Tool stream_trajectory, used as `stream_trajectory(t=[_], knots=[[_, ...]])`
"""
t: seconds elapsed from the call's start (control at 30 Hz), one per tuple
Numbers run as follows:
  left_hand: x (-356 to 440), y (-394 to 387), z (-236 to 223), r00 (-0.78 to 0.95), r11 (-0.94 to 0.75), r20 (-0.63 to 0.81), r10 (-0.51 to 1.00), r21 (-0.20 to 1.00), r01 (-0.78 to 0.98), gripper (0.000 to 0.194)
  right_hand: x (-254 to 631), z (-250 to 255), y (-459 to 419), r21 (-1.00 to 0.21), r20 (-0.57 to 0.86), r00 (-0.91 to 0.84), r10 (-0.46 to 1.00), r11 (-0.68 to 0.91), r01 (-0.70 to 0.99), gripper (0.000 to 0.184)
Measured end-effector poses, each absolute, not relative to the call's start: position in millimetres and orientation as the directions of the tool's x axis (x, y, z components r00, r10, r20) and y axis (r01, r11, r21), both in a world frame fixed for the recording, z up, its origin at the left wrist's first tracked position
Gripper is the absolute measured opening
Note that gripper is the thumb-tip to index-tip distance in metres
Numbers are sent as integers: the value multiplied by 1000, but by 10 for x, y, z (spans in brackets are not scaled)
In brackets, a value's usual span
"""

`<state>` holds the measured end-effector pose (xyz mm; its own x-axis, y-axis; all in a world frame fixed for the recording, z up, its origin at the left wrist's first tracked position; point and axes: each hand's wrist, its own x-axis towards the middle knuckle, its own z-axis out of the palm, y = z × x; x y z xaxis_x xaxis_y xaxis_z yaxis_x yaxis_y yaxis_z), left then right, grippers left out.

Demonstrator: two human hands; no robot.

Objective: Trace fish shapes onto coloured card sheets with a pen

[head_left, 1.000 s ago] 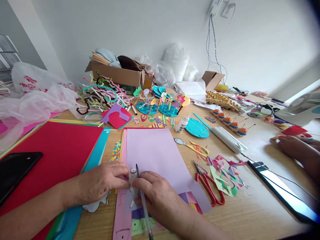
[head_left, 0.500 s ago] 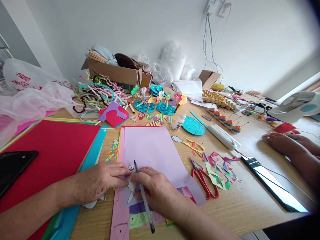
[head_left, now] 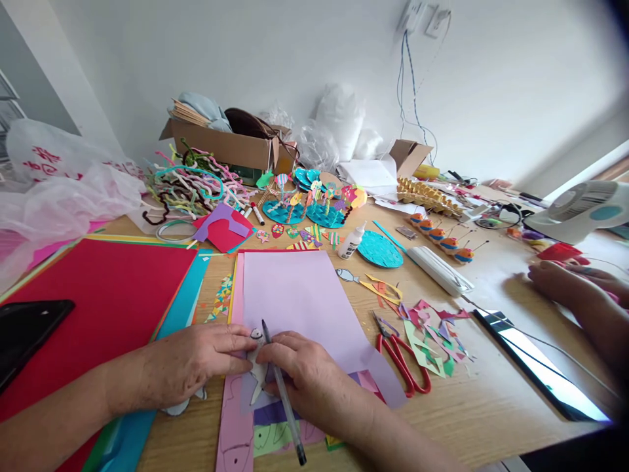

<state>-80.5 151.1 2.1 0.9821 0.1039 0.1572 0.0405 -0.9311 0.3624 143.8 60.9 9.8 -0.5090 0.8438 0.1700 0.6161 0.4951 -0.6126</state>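
My left hand (head_left: 196, 360) lies with fingers stretched out, their tips against the left edge of a small white fish cutout (head_left: 257, 373). The cutout rests on a lilac paper sheet (head_left: 295, 288). My right hand (head_left: 314, 377) is closed round a clear pen (head_left: 289, 413), slanted across the fingers with its dark end low. That hand's fingers touch the cutout's right side. Another pale cutout (head_left: 179, 408) shows partly beneath my left hand. Pink paper with drawn fish outlines (head_left: 236, 432) sticks out under the lilac sheet.
Red-handled scissors (head_left: 400, 354) and paper scraps (head_left: 435, 334) lie right of the sheet. A glue bottle (head_left: 352, 241) and a turquoise disc (head_left: 380, 248) stand beyond. Red card (head_left: 108, 288) and a phone (head_left: 37, 331) are left. Another person's hand (head_left: 555, 282) is far right.
My hands and the pen stay almost in place, with only tiny shifts. The other person's hand at the far right has moved slightly to the right.
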Motion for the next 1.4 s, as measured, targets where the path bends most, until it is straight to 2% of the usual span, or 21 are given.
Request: stream_trajectory(t=[0.1,0.27,0.4,0.5,0.77,1.0,1.2,1.4], knots=[[-800,1517,46,977,-920,168,129,389,54,44,1429,93,604,-598,154,-508,848,489,635,21],[-852,1566,200,925,-881,284,252,463,98,46,1427,74,603,-559,179,-504,845,508,655,26],[-840,1463,294,938,-869,243,246,484,103,39,1420,89,616,-544,170,-502,848,506,670,28],[-779,1321,293,954,-893,210,214,439,103,34,1409,94,611,-535,166,-501,849,504,678,28],[-817,1167,94,950,-919,197,244,361,161,29,1411,79,605,-553,176,-486,856,495,670,33],[-853,1130,117,963,-945,130,235,262,196,39,1398,60,605,-577,228,-484,845,517,632,38],[-864,1100,172,948,-960,223,226,216,178,44,1386,56,598,-559,226,-497,838,529,639,34],[-781,1020,132,920,-964,290,262,123,236,45,1384,68,610,-548,203,-497,844,519,656,30]])
